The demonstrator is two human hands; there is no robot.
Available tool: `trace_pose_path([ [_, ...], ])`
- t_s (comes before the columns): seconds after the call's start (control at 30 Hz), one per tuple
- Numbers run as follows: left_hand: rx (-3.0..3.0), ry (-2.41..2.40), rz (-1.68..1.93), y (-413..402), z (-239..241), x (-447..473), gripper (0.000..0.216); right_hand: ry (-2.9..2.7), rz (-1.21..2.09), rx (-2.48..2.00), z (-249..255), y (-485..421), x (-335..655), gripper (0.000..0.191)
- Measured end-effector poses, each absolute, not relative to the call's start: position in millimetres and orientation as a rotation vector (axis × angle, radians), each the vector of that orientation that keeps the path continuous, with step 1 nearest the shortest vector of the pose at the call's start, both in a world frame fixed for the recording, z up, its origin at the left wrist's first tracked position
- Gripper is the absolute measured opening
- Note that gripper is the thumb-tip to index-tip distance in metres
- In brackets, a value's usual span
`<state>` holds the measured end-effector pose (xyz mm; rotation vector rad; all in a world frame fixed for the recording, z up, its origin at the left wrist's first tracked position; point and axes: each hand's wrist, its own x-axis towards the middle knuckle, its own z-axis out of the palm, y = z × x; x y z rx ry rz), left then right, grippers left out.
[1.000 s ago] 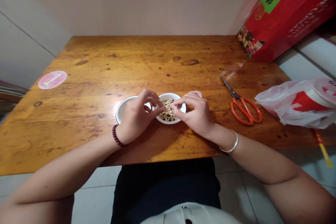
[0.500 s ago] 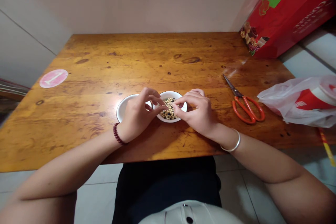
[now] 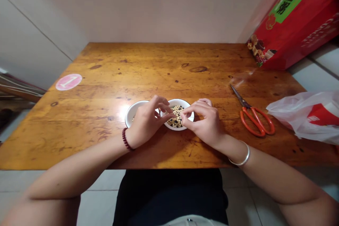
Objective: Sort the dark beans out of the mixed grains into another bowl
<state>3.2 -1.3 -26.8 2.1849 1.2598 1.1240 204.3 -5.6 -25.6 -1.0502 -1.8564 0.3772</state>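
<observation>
Two small white bowls with dark rims stand side by side near the table's front edge. The right bowl holds a mix of pale yellow and black beans. My left hand, with a dark red bead bracelet, reaches across the left bowl and hides most of its inside. Its thumb and forefinger come together over the beans. From the other side my right hand, wearing a silver bangle, pinches above the same bowl. Whatever sits between the fingertips of either hand is too small to make out.
Scissors with orange handles lie right of the bowls. Beyond them is a white plastic bag with a red and white container. A red box stands at the back right. A pink round "1" sticker marks the table's left.
The whole scene sits slightly lower and farther right in the picture, as the camera has tilted. Both hands keep nearly the same pinched pose over the right bowl.
</observation>
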Motion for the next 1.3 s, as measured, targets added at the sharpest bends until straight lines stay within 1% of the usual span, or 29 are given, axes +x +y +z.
trace_pose_path([
  [0.23, 2.175, 1.227, 1.097, -2.5, -26.4, 0.8, 0.033, -1.828, 0.345, -1.021, -24.1, -9.7, 201.5, 0.012],
  [0.5, 2.239, 1.18, 1.127, -3.9, -28.8, -1.2, 0.033, -1.872, 0.339, -1.025, -28.6, -9.7, 197.5, 0.013],
  [0.57, 2.31, 1.164, 1.15, -3.8, -27.0, -1.8, 0.03, -1.886, 0.331, -1.013, -30.8, -9.2, 196.9, 0.014],
  [0.67, 2.469, 1.181, 1.133, -4.8, -24.1, -2.6, 0.019, -1.93, 0.345, -1.02, -35.5, -7.4, 196.9, 0.013],
  [0.77, 2.53, 1.183, 1.109, -6.3, -23.1, -2.8, 0.016, -1.994, 0.375, -1.063, -42.5, -4.7, 197.0, 0.009],
  [1.03, 2.333, 1.202, 0.939, -3.9, -19.9, -3.3, 0.005, -1.934, 0.551, -1.09, -53.4, -2.3, 194.2, 0.011],
  [1.3, 2.226, 1.16, 0.905, -1.0, -21.6, -3.6, 0.01, -1.9, 0.586, -1.134, -50.6, -0.8, 191.5, 0.009],
])
